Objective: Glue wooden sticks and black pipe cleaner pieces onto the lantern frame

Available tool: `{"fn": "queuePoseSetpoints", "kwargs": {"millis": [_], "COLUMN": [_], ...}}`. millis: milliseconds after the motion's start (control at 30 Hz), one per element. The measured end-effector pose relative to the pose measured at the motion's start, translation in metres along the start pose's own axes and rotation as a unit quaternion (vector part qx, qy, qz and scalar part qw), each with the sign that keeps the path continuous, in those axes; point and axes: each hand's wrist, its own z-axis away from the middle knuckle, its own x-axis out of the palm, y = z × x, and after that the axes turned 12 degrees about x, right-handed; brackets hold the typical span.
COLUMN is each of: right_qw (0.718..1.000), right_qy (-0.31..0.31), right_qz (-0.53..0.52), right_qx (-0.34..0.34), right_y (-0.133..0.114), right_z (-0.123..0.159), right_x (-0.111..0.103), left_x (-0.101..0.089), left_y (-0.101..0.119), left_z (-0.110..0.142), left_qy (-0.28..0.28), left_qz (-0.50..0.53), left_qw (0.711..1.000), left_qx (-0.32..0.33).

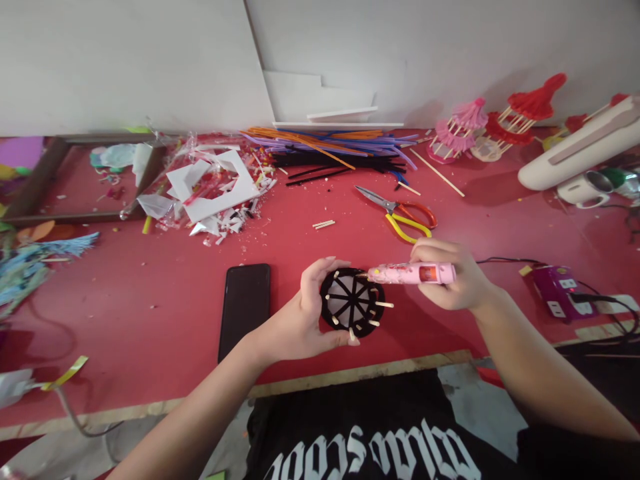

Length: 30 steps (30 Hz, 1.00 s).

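From here I see a phone point(245, 307) on the red worktop point(165, 313), then my left hand point(297, 317) half-curled around a round, black-spoked frame point(353, 302) with wooden sticks point(385, 305). White lettering point(387, 453) on the shirt point(345, 407) defeats me. Pliers point(393, 208) lie beyond my right hand point(453, 277), closed on a pink glue gun point(400, 273), tip at the frame's rim.

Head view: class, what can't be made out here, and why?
In the head view:
Grip of the pink tool: mostly hidden by the right hand.
Underside of the black spoked disc: faces away from the camera.
White plug: cut off by the left edge.
Markings on the purple box: too small.
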Motion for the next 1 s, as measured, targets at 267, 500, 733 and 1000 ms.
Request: {"fn": "queuePoseSetpoints", "kwargs": {"millis": [267,500,733,1000], "right_qw": [1.0,1.0,0.998,0.999], "right_qy": [0.007,0.01,0.046,0.02], "right_qz": [0.011,0.018,0.035,-0.019], "right_qx": [0.0,-0.002,-0.009,-0.034], "right_y": [-0.001,-0.001,-0.004,0.002], "right_z": [0.0,-0.001,-0.003,0.004], "right_x": [0.0,0.0,-0.001,-0.011], "left_x": [0.0,0.0,0.001,0.002], "left_y": [-0.002,-0.001,0.0,0.0], "left_z": [0.001,0.0,0.0,0.001], "left_qy": [-0.003,-0.002,-0.006,0.0], "left_qz": [0.002,-0.003,-0.016,-0.017], "left_qw": [1.0,1.0,1.0,1.0], "left_qx": [-0.002,0.002,-0.002,0.002]}}
